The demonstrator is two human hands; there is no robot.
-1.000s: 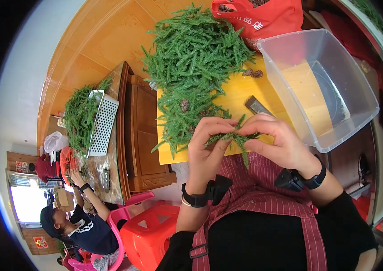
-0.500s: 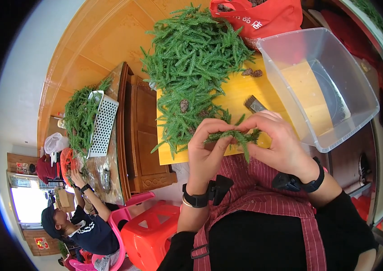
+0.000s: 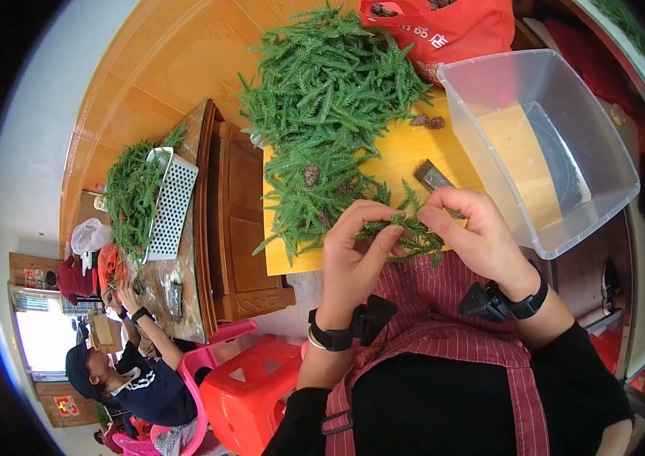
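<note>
Over the near edge of the yellow table (image 3: pixel 398 163), both my hands pinch one small green artificial pine sprig (image 3: pixel 423 242). My left hand (image 3: pixel 356 251) closes thumb and fingertips on its left part. Thumb and forefinger of my right hand (image 3: pixel 482 235) grip it from the other side, with one tip pointing up between the hands. Just beyond lies a flat brush (image 3: pixel 433 176) with dark bristles. To the left, pine cones (image 3: pixel 312 175) rest among loose sprigs, and a big heap of green pine sprigs (image 3: pixel 330 83) covers the table's far side.
A clear plastic bin (image 3: pixel 543 152) stands at the right, beside a red bag (image 3: pixel 451 34) holding pine cones. Two loose cones (image 3: pixel 428 121) lie near it. Left are a red stool (image 3: pixel 250 395), a white perforated basket (image 3: pixel 172 205) and a seated co-worker (image 3: pixel 140 380) handling greenery.
My right hand has shifted slightly up and to the right, its fingers drawn a little away from the left hand. The sprig has turned, one tip now pointing up.
</note>
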